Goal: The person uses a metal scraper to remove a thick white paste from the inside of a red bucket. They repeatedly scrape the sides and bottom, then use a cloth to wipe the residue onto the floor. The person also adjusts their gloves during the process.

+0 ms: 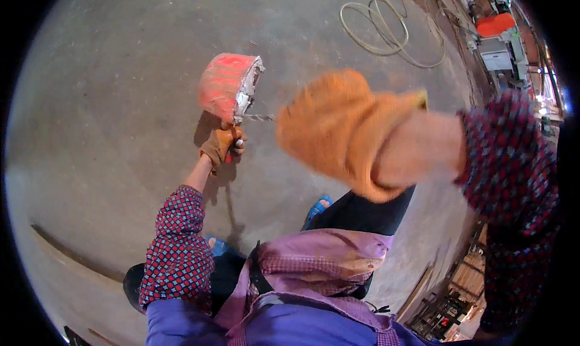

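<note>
Red and ragged-rimmed, a curved shell [226,85] sits just beyond the left grip [220,144], which curls round a handle [228,158]; whether the blurred right grip [338,128] holds the spiral metal rod [260,118], I cannot tell.

Orange gloves [329,128] — patterned sleeves [179,246].

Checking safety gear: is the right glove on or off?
On: the orange glove covers the right hand; bare wrist shows behind.

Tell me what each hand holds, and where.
Left hand: the red container, apparently by its near end. Right hand: blurred, cannot be told.
</note>
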A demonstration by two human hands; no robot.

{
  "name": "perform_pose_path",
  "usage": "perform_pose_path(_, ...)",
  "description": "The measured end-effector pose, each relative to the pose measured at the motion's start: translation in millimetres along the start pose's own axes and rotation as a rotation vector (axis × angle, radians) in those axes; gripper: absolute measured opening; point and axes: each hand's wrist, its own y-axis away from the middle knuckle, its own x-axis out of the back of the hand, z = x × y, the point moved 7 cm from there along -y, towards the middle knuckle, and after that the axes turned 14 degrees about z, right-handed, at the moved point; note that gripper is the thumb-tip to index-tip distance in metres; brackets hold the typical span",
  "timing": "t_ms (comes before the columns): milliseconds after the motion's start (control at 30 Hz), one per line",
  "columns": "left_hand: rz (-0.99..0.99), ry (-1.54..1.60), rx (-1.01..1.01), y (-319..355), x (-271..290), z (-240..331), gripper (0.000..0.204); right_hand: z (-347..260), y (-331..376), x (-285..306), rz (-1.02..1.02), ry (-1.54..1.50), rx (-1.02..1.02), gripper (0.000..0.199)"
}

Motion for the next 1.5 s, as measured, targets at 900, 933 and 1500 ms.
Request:
perform_pose_path(900,0.469,0.46,0.143,56,22,-30,0.022,-17,33,-223,-0.129,-1.858,-0.742,0.038)
perform_pose_path(933,0.446,0.336,0.147,53,19,-30,0.023,8,38,-223,-0.203,-1.742,-0.729,0.039)
perform_pose_path(1500,0.461,-0.089,0.125,62,25,-15,0.02,83,54,-182,-0.242,-1.459,-0.565,0.037)
